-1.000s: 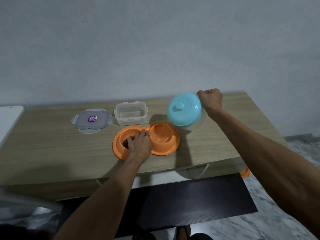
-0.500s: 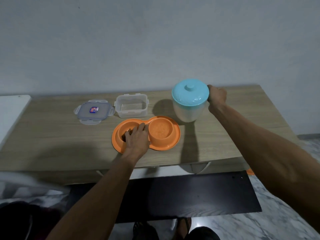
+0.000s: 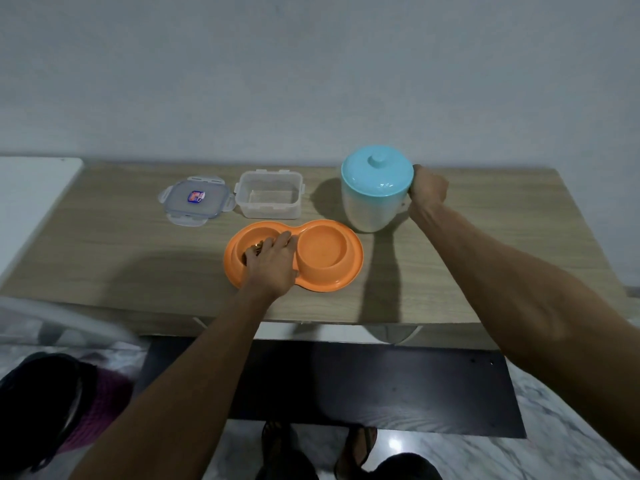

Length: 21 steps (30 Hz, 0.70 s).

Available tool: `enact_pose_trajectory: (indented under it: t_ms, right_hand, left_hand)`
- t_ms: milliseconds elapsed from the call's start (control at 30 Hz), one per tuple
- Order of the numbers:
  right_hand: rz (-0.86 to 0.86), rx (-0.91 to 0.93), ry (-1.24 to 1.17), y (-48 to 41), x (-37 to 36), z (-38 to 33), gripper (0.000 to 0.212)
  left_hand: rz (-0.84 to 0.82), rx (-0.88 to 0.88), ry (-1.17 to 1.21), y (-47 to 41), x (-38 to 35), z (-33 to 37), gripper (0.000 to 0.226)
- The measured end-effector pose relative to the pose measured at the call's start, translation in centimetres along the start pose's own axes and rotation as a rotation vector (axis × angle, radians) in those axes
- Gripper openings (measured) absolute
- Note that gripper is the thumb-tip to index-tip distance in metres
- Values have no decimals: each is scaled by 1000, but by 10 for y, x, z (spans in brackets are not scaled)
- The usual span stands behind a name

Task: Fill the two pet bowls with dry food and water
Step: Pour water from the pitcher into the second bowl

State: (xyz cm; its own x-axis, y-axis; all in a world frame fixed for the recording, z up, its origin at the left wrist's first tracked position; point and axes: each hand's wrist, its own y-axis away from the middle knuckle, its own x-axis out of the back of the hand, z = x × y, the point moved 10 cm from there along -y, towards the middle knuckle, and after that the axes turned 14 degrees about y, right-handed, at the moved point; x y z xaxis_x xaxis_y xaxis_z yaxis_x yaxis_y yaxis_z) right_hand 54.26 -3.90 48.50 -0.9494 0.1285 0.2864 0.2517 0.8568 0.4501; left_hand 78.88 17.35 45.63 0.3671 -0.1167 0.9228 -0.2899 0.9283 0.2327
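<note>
Nearest to me, at the bottom edge, I see my sandalled feet (image 3: pixel 356 441) on the marble floor (image 3: pixel 571 427), with a dark bag-like bundle (image 3: pixel 45 410) at the near left and a dark board (image 3: pixel 381 386) lying under the near edge of the wooden surface (image 3: pixel 104 258). On the surface, near its front edge and roughly in the middle, sits the orange double pet bowl (image 3: pixel 325 271). My left hand (image 3: pixel 273 265) rests flat on its left compartment, fingers relaxed and stretched across towards the ridge between the two cups, grasping nothing. A little brown dry food (image 3: pixel 254 252) shows in that left compartment just beside my fingers. The right compartment shows only orange inside, and I cannot tell whether it holds water. Further back and to the right, the pale jug (image 3: pixel 370 209) stands upright just beside the bowl's right end, capped by a turquoise lid (image 3: pixel 377 174) with a knob. My right hand (image 3: pixel 427 190) is clenched round the handle on the jug's right side. Left of the jug, at the same depth, an uncovered clear container (image 3: pixel 268 199) stands just behind the bowl, and its clip-on cover (image 3: pixel 195 200) lies flat right beside it on the left. A white panel (image 3: pixel 31 192) adjoins the surface at the far left, and a plain grey wall (image 3: pixel 311 81) rises behind.
</note>
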Motion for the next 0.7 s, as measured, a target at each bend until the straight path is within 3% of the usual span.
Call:
enact_pose_trajectory:
  t_ms: [367,700]
  right_hand:
    - [21,77,14,-7,3,1,16]
    - [178,99,135,15,32,27,49]
  left_hand:
    - [4,26,-15,0,-2,1,75]
    - [11,-81,9,5,8,3,79]
